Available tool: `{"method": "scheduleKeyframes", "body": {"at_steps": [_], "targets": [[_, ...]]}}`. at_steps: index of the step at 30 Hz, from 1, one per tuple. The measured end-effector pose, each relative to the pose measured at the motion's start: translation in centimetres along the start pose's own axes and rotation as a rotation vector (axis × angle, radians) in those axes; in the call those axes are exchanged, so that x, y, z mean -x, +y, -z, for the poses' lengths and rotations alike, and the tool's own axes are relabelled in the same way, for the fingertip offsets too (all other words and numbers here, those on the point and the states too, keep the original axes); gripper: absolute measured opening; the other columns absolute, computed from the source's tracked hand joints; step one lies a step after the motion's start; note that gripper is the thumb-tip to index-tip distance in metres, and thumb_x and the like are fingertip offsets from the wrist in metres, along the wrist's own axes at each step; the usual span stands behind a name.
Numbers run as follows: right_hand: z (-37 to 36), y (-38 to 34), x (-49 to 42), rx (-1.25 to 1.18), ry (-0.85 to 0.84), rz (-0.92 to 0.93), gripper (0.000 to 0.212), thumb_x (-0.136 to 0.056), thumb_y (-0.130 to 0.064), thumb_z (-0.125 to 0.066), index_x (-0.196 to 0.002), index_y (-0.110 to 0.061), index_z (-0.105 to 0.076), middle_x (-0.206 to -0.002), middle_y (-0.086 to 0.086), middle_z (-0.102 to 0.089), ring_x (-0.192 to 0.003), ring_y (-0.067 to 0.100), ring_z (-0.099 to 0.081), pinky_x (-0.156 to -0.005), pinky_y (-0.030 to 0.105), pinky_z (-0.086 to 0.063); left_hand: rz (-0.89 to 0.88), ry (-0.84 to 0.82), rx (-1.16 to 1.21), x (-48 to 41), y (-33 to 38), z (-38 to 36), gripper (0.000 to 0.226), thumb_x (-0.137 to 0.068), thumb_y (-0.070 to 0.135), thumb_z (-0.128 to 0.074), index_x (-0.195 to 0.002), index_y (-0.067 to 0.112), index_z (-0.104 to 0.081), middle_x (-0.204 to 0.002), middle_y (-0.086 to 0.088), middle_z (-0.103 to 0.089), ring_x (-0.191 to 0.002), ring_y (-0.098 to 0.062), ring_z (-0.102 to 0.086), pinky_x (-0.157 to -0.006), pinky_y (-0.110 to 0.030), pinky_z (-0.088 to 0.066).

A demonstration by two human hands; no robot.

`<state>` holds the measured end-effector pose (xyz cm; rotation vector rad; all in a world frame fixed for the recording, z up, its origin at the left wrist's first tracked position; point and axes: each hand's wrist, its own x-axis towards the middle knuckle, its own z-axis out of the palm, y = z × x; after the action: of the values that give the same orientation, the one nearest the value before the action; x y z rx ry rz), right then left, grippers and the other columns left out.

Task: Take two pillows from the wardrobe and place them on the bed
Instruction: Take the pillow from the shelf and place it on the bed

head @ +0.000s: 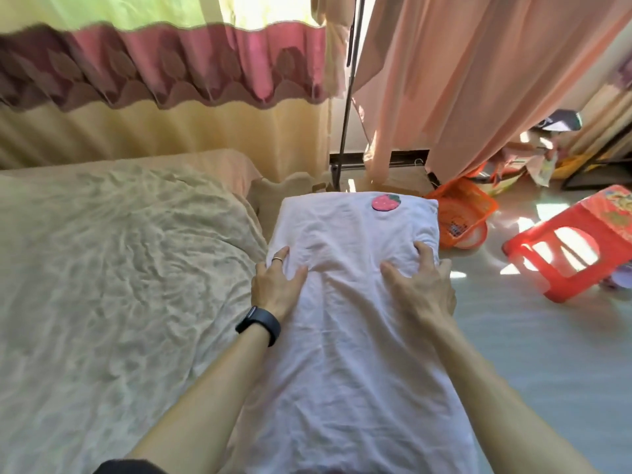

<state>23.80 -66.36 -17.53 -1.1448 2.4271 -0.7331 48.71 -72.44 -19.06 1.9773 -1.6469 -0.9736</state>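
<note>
With both the left hand (pixel 278 285) and right hand (pixel 422 285) spread flat gripping the pillow (pixel 352 302) just right of the bed (pixel 119 268), it could slip floorward

Matt creased cloth pillow (pixel 352 302); stool (pixel 571 248) probably glossy plastic.

You see a pale pink pillow (pixel 352 302) with a pink strawberry patch (pixel 385 202), a cream crinkled bed (pixel 102 268), an orange basket (pixel 461 213), a red stool (pixel 574 248), peach curtains (pixel 496 80) and a black wristband (pixel 259 323).
</note>
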Motion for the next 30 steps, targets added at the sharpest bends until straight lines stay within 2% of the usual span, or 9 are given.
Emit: {"method": "scheduleKeyframes", "body": {"at_steps": [3, 8, 14, 17, 20, 23, 27, 30], "targets": [[-0.3, -4.7, -6.7, -0.024, -0.008, 0.059, 0.077, -0.067, -0.077, -0.059, -0.135, -0.052, -0.036, -0.112, 0.001, -0.038, -0.112, 0.038, -0.058, -0.092, 0.044, -0.048, -0.008, 0.056, 0.026, -6.3, 3.3, 1.6, 0.064, -0.087, 0.058, -0.058, -0.145, 0.038, -0.040, -0.139, -0.015, -0.045, -0.128, -0.032, -0.046, -0.103, -0.035, -0.037], [-1.2, -11.4, -16.8, -0.046, -0.034, 0.154, 0.077, -0.068, -0.081, -0.058, -0.136, -0.054, -0.032, -0.111, -0.003, -0.035, -0.109, 0.040, -0.058, -0.094, 0.050, -0.048, -0.030, 0.155, 0.065, -16.0, 8.2, 4.0, 0.063, -0.086, 0.059, -0.059, -0.143, 0.040, -0.041, -0.139, -0.013, -0.045, -0.127, -0.034, -0.046, -0.106, -0.040, -0.038], [-5.7, -19.0, -30.2, -0.144, -0.081, 0.289, 0.077, -0.069, -0.079, -0.061, -0.136, -0.053, -0.033, -0.112, -0.003, -0.036, -0.103, 0.039, -0.060, -0.089, 0.045, -0.048, -0.053, 0.287, 0.073, -28.8, 12.1, 5.9, 0.062, -0.087, 0.055, -0.061, -0.143, 0.032, -0.044, -0.150, -0.006, -0.042, -0.137, -0.026, -0.037, -0.108, -0.036, -0.035], [-8.2, -23.4, -36.2, -0.168, -0.132, 0.361, 0.073, -0.072, -0.076, -0.062, -0.135, -0.053, -0.033, -0.124, 0.003, -0.042, -0.107, 0.041, -0.060, -0.088, 0.046, -0.047, 0.000, 0.352, 0.093, -33.8, 13.5, 7.1, 0.066, -0.086, 0.058, -0.062, -0.144, 0.033, -0.042, -0.149, -0.004, -0.042, -0.136, -0.024, -0.036, -0.109, -0.034, -0.032], [-10.7, -28.4, -40.3, -0.178, -0.178, 0.436, 0.072, -0.072, -0.074, -0.064, -0.133, -0.052, -0.033, -0.127, 0.005, -0.043, -0.112, 0.040, -0.057, -0.086, 0.046, -0.044, 0.054, 0.432, 0.115, -37.6, 13.7, 9.3, 0.067, -0.086, 0.057, -0.063, -0.144, 0.032, -0.042, -0.147, -0.006, -0.043, -0.136, -0.023, -0.037, -0.109, -0.030, -0.030], [-13.9, -34.0, -43.9, -0.199, -0.242, 0.521, 0.070, -0.072, -0.074, -0.065, -0.131, -0.053, -0.033, -0.125, 0.005, -0.043, -0.109, 0.036, -0.058, -0.082, 0.040, -0.039, 0.100, 0.502, 0.139, -41.7, 13.1, 11.9, 0.066, -0.087, 0.056, -0.064, -0.144, 0.031, -0.043, -0.145, -0.006, -0.044, -0.136, -0.022, -0.036, -0.103, -0.024, -0.028], [-19.2, -41.7, -47.6, -0.179, -0.314, 0.613, 0.073, -0.071, -0.076, -0.064, -0.132, -0.054, -0.030, -0.121, 0.003, -0.044, -0.106, 0.039, -0.059, -0.087, 0.047, -0.048, 0.168, 0.593, 0.159, -47.5, 11.2, 15.7, 0.067, -0.087, 0.056, -0.064, -0.144, 0.030, -0.042, -0.144, -0.008, -0.044, -0.135, -0.024, -0.037, -0.107, -0.033, -0.033], [-23.9, -47.9, -50.0, -0.169, -0.341, 0.680, 0.073, -0.071, -0.077, -0.063, -0.132, -0.054, -0.031, -0.119, 0.004, -0.043, -0.102, 0.040, -0.061, -0.085, 0.045, -0.046, 0.231, 0.628, 0.177, -52.4, 9.2, 18.8, 0.067, -0.087, 0.056, -0.063, -0.145, 0.031, -0.042, -0.142, -0.009, -0.045, -0.133, -0.024, -0.039, -0.103, -0.031, -0.034]]}}
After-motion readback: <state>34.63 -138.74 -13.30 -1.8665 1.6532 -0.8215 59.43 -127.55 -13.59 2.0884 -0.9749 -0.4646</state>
